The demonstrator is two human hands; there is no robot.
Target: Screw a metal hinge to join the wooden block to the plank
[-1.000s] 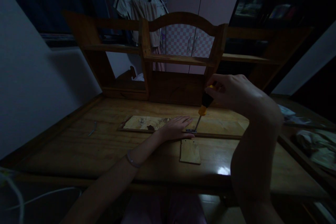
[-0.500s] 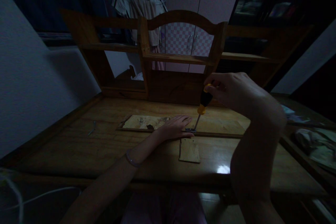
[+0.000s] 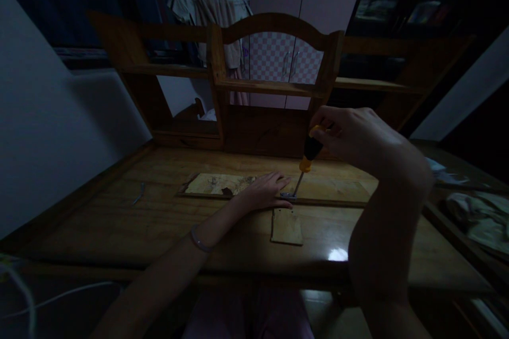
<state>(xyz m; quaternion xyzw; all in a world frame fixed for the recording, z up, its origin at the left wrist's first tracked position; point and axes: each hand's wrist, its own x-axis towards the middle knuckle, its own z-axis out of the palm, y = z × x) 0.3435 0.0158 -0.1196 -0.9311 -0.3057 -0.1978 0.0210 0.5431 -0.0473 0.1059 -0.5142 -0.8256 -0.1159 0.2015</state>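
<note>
A screwdriver (image 3: 312,149) with a black and yellow handle is in my right hand (image 3: 345,135), fingers closed around the handle's top. Its shaft slants down, the tip meeting a small metal piece, apparently a hinge (image 3: 288,196), at the near edge of a long wooden board (image 3: 330,190). My left hand (image 3: 267,190) lies on that board, fingers stretched out and thumb apart, close beside the metal piece. The board's left part is pale, with a damaged, dark-spotted surface. Just in front lies a small square wooden piece (image 3: 287,226) with two dark holes near its upper edge.
The board rests on a wooden desk (image 3: 167,238), with a wooden shelf unit (image 3: 274,87) along its back. A small metal object (image 3: 139,194) lies at the left. Cloth (image 3: 477,220) sits to the right, and a white cable (image 3: 71,292) hangs at lower left.
</note>
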